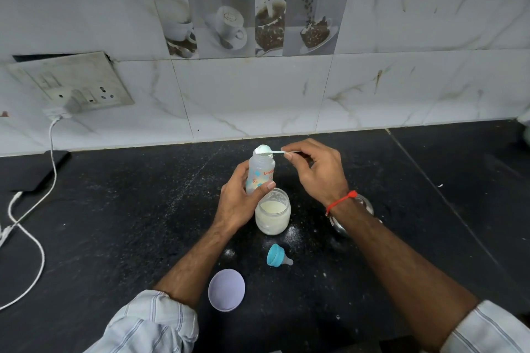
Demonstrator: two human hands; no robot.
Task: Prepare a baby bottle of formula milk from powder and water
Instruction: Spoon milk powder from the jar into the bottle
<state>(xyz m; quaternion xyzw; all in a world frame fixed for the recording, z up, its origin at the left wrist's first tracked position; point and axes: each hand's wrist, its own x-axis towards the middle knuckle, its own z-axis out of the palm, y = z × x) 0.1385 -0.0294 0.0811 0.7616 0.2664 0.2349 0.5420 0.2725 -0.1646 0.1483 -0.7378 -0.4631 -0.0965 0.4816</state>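
My left hand (pixel 239 203) grips a clear baby bottle (pixel 260 172) with red lettering, upright on the black counter. My right hand (pixel 315 170) pinches the handle of a small white scoop (pixel 265 150), whose powder-filled bowl sits right over the bottle's open mouth. Just in front of the bottle stands an open glass jar of pale formula powder (pixel 273 213). A blue bottle ring with its clear teat (pixel 276 255) lies on its side nearer to me. The jar's lilac lid (pixel 226 289) lies flat by my left forearm.
A steel vessel (pixel 362 210) sits partly hidden behind my right wrist. Spilled powder specks dot the counter (pixel 129 209) around the jar. At the left, a white charger cable (pixel 28 209) runs from a wall socket (pixel 74 86) to a dark phone (pixel 43 169).
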